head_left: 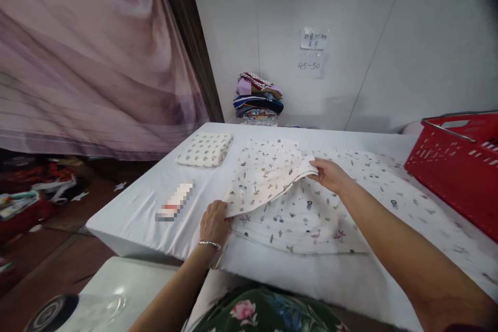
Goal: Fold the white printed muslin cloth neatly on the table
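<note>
Patterned cloth [254,181] between your hands, one edge raised
At left on the surface [146,233] lies the folded cloth [204,149]; just right of it and nearer, your left hand [213,221] meets the patterned cloth's near left corner, though whether its fingers pinch or press can't be told. From there the cloth's long axis runs rightward; your right hand [329,174], farther off, pinches the raised edge, left of the red basket [447,176].
</note>
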The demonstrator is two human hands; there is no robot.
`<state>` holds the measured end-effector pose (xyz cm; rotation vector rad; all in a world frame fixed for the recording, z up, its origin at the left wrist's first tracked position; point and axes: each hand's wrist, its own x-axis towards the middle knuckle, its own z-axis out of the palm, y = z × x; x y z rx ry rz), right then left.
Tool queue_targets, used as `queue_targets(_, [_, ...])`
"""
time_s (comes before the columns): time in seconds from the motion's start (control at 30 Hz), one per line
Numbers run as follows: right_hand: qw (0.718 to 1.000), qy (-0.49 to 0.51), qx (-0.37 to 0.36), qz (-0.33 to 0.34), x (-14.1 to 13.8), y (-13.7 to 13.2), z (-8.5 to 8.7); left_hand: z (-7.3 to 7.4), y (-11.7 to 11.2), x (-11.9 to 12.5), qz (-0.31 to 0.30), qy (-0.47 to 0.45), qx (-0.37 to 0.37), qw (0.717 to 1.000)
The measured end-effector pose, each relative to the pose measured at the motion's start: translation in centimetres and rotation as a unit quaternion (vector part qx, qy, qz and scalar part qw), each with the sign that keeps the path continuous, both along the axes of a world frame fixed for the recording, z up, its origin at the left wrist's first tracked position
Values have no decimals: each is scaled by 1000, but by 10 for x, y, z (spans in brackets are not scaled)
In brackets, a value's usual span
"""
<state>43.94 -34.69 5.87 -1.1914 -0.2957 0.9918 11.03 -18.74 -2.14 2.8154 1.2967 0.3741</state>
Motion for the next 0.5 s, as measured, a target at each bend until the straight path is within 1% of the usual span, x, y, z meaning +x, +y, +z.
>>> queue_targets(0.1, [1000,-10,-10,-2,4,4,2,-2,6,-4,30,-2,-32,999])
queue_targets(0.2, [999,-24,-49,-2,9,10,1,-7,10,-8,53,-16,-62,997])
queue_targets(0.27, [996,-33,-77,-6,11,15,-2,-10,12,-11,59,-27,-73,995])
queue_targets(0.33, [995,-39,-92,-13,14,20,-2,-11,15,-12,52,-51,-82,994])
queue_targets(0.4, [994,-45,-96,-27,22,26,3,-6,15,-8,26,-95,-83,992])
queue_targets(0.43, [994,-49,-95,-37,28,28,9,-1,14,-3,8,-123,-75,990])
queue_targets(0.5, [992,-59,-85,-66,48,27,32,16,8,13,-43,-178,-44,982])
